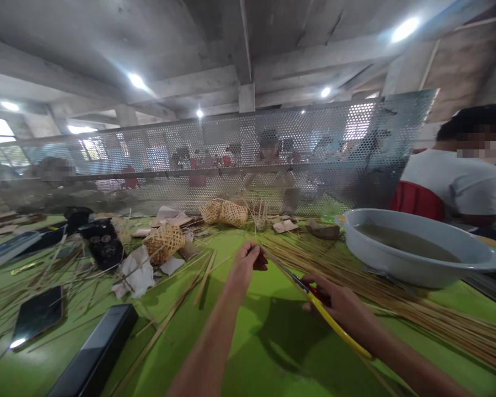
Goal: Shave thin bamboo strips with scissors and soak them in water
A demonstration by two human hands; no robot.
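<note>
The left hand (248, 258) has thumb and fingers drawn together on a thin, pale strip (265, 251) over the middle of the green worktop (248, 364); the strip's far end is too fine to make out. The right hand (328, 295) is curled around a hand tool (327, 317), slim and dark grey at the front, with a red part near the fingers and a long, curved yellow handle reaching back beside the wrist. The tool slants toward the left hand, its narrow front near those fingertips. Just beyond the right hand lies a bundle of strips (421, 309), long, straight, narrow and straw-brown, fanned loosely across the worktop. Behind it stands a pale grey-blue basin (413, 270) holding murky liquid. Left of the left hand, a woven basket (164, 243) shows an open golden lattice, near a crumpled white paper (138, 271).
</note>
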